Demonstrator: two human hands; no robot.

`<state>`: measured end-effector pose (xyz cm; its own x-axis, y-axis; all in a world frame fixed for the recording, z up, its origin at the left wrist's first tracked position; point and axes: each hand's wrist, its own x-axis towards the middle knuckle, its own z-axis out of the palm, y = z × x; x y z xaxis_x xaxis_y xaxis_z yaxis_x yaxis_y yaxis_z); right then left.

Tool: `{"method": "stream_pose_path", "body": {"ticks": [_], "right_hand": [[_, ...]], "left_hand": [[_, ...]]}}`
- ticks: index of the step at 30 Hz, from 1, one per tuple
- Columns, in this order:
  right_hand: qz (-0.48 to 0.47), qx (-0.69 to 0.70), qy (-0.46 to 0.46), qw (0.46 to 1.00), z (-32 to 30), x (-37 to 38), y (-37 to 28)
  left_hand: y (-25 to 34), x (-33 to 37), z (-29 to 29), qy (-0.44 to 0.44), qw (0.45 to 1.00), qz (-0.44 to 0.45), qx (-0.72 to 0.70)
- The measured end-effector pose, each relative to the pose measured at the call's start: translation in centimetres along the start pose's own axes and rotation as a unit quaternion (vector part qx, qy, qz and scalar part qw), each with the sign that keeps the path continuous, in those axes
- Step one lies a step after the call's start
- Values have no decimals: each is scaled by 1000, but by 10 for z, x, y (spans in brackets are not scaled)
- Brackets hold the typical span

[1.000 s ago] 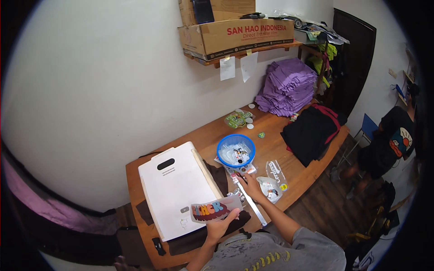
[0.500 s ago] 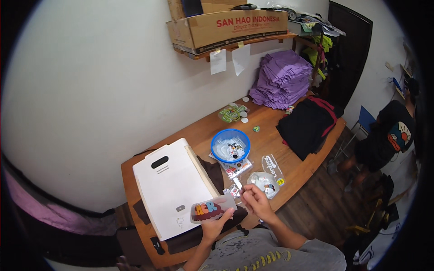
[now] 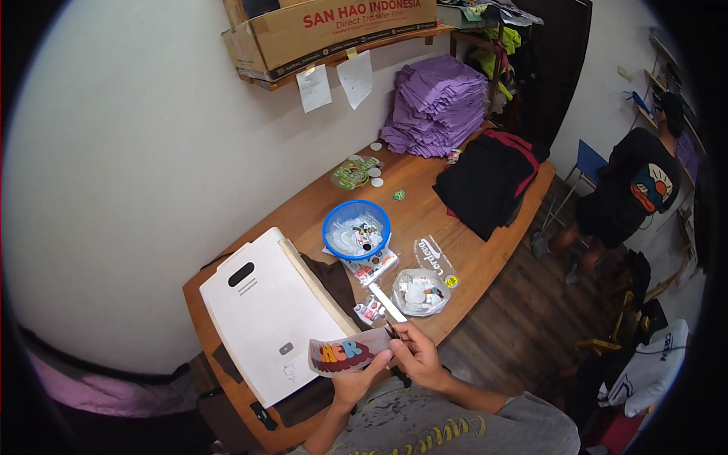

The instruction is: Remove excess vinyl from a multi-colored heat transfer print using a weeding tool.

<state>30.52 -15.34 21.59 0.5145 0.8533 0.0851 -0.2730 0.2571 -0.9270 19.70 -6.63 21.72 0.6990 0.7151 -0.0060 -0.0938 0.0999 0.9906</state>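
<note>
My hands have drawn nearer: left hand (image 3: 356, 383) grips the sticker sheet (image 3: 345, 354) above the desk (image 3: 485, 262); right hand (image 3: 417, 356) clasps scissors (image 3: 393, 331). I'd cut slowly, close along the outline.

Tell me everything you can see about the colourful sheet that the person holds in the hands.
The sheet is a thin, flexible piece, curved rather than flat, with rounded letters in orange, yellow, blue and pink over a dark band. It looks like film or glossy paper. The left hand grips its lower edge; the right hand meets its right end with scissors. It hangs just above the near edge of the white board.
</note>
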Motion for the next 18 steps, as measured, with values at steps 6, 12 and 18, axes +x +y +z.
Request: {"method": "stream_pose_path", "body": {"ticks": [6,12,18], "right_hand": [[-23,-28,21,999,3,-4,0],[-30,-41,34,998,5,-3,-1],[-17,-14,32,999,8,-2,0]], "left_hand": [[-4,-1,-1,-3,1000,-20,-2],[-6,-2,-2,-9,999,-31,-8],[-6,-2,-5,-8,999,-33,-19]]}}
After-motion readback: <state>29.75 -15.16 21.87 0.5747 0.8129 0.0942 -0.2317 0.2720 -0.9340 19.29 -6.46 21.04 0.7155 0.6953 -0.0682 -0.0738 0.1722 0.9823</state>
